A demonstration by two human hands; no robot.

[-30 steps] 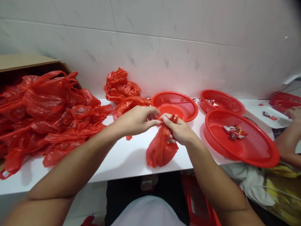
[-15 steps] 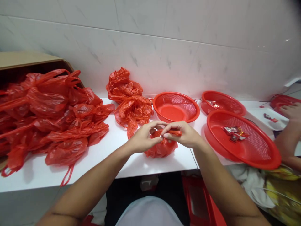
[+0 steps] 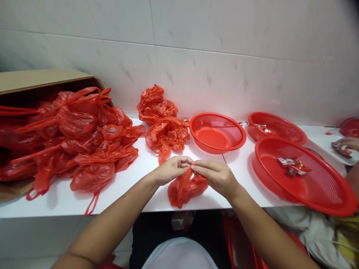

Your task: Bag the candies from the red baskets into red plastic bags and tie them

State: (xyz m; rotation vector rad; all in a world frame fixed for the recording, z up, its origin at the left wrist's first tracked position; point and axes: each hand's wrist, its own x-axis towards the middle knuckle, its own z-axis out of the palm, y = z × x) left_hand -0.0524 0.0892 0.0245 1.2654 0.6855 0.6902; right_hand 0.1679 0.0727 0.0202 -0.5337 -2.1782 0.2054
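Observation:
A small red plastic bag (image 3: 186, 188) rests at the front edge of the white table, its gathered top pinched between my two hands. My left hand (image 3: 172, 169) grips the top from the left with curled fingers. From the right, my right hand (image 3: 218, 175) presses thumb and fingers together on the same gathered plastic. The fingertips of both hands nearly meet. Behind them lies a crumpled heap of red bags (image 3: 168, 130), and an unfilled-looking red basket (image 3: 214, 138) stands just right of it.
Many tied red bags (image 3: 78, 123) spill from a cardboard box (image 3: 50, 79) on the left. To the right, a large red basket (image 3: 269, 168) holds small packets (image 3: 291, 166), with another basket (image 3: 280, 129) behind. Another person's hand (image 3: 347, 144) is at the far right.
Both hands have closed in on the bag's top, which is now drawn together. The bag sits lower in view. The view has shifted left, and the other person's hand now touches dark packets.

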